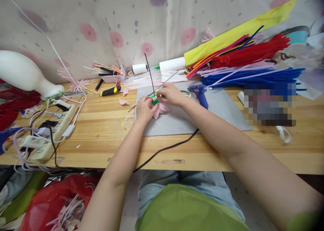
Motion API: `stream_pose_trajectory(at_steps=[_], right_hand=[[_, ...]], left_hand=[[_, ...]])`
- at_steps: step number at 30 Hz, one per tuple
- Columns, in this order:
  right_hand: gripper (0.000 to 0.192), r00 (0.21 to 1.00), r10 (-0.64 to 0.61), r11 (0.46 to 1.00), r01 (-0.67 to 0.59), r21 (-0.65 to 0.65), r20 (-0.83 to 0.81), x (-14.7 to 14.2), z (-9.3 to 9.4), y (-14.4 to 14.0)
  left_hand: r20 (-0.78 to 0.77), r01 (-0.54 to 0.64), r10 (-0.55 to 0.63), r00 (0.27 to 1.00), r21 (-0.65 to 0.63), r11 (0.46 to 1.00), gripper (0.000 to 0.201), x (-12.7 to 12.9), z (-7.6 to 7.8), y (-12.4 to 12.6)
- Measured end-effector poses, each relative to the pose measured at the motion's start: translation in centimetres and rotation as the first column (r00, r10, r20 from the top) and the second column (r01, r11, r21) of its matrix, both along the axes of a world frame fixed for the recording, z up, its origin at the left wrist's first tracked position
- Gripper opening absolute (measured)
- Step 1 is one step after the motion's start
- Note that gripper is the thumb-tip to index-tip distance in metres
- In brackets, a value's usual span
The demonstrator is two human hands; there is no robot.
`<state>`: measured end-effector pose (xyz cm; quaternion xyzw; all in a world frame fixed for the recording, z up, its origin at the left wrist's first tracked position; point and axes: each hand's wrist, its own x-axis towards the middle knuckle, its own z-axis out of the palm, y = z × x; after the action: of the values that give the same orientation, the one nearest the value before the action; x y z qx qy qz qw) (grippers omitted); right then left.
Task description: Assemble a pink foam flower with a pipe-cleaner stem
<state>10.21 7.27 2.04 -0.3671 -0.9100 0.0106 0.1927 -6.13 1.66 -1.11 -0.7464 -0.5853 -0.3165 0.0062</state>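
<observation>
At the centre of the frame, over a flat grey gridded cutting mat [182, 124], holding a small bright-green piece [155, 100] between the thumb and fingertips of the bare left hand [145, 109], pressed in close. Right beside it, bringing in the bare right hand [172, 93] with fingertips curled and bunched together; cannot tell whether pinching or just touching. Just below, see the broad pale-pink petals [162, 108], and up from between the hands, a thin straight black stick [150, 72]. Swing right of centre to a blue plastic glue gun [201, 95] on the mat, then to the upper right for fuzzy blue stems [253, 78] below fuzzy red ones. Back left of centre now, to loose curved pink petals [124, 102] near a yellow-and-black cutter handle [110, 91], both on the pale wooden table [101, 145]. Down at lower left, catch a crumpled red plastic bag [43, 200].
</observation>
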Motion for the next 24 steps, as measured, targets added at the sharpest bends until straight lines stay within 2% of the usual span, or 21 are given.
stream_pose_trajectory(at_steps=[5, 11, 16, 21, 24], right_hand=[[0.024, 0.997, -0.060, 0.998, 0.060, 0.008, 0.039, -0.3, -0.7, -0.6], [0.025, 0.985, 0.139, 0.986, -0.148, 0.081, 0.105, 0.5, 0.0, -0.6], [0.030, 0.975, 0.112, 0.991, -0.125, 0.057, 0.191, 1.9, -0.5, -1.5], [0.034, 0.969, 0.121, 0.982, -0.149, 0.119, 0.214, 2.4, -1.2, -2.2], [0.031, 0.968, 0.124, 0.982, -0.151, 0.110, 0.217, 2.3, -1.1, -2.1]], left_hand=[[0.044, 0.005, -0.006, 0.999, 0.026, 1.000, 0.012, 0.1, -0.5, 0.1], [0.129, -0.011, 0.002, 0.992, 0.069, 0.998, 0.016, 0.2, -1.0, 0.2], [0.187, -0.014, 0.012, 0.982, 0.011, 1.000, 0.017, 0.2, -1.1, 0.5], [0.208, -0.016, 0.013, 0.978, 0.016, 1.000, 0.016, 0.2, -1.3, 0.7], [0.201, -0.024, 0.019, 0.979, 0.021, 0.999, 0.016, 0.3, -1.3, 0.7]])
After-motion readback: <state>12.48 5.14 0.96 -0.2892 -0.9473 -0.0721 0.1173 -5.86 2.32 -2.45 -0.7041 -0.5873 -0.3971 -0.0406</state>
